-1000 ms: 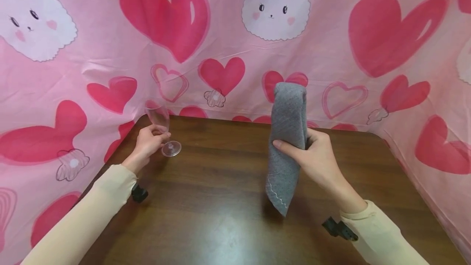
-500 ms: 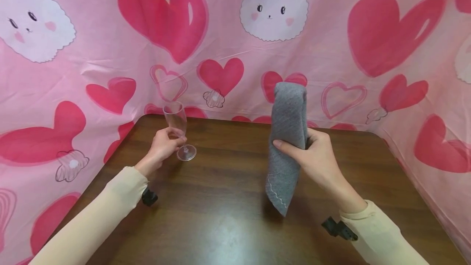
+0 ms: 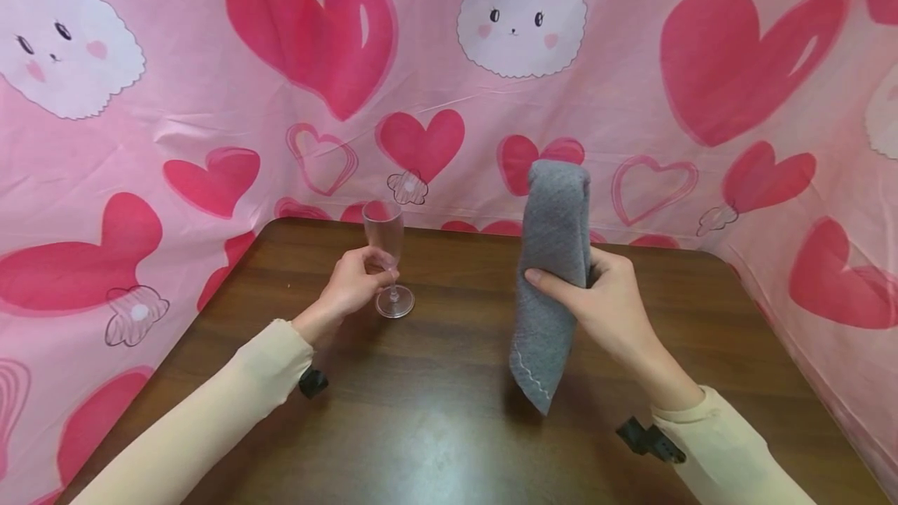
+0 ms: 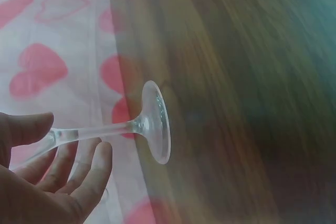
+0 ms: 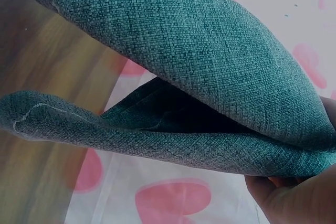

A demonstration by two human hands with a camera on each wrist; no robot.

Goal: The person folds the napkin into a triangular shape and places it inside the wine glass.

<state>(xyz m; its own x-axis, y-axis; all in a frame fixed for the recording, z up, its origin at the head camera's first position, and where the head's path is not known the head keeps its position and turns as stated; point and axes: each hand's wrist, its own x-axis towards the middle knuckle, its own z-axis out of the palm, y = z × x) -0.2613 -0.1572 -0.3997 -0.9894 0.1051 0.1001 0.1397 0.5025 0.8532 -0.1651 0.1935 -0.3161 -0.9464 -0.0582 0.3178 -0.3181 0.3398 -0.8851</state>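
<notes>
Head view shows the left hand (image 3: 354,284) gripping a clear champagne flute (image 3: 387,256) by its stem, fingers (image 3: 372,257) curled round it just under the bowl. The flute stands nearly upright near the back of the dark wooden desk (image 3: 435,411), its round foot low over the wood; whether the foot touches the desk cannot be told. Left wrist view shows the stem (image 4: 94,132) lying between thumb and fingers, with the foot (image 4: 157,121) close to the desk's edge against the pink cloth.

The right hand (image 3: 603,306) clamps a folded grey towel (image 3: 550,271) at its middle, thumb across the front and fingers behind, holding it upright above the desk, to the right of the flute and apart from it. A white wavy stitch line (image 3: 529,376) runs along its lower hem. Right wrist view shows the towel's two folded layers (image 5: 184,66) gaping apart.

A pink backdrop (image 3: 210,61) printed with hearts and white bunnies surrounds the desk. No writing or label is readable anywhere.
</notes>
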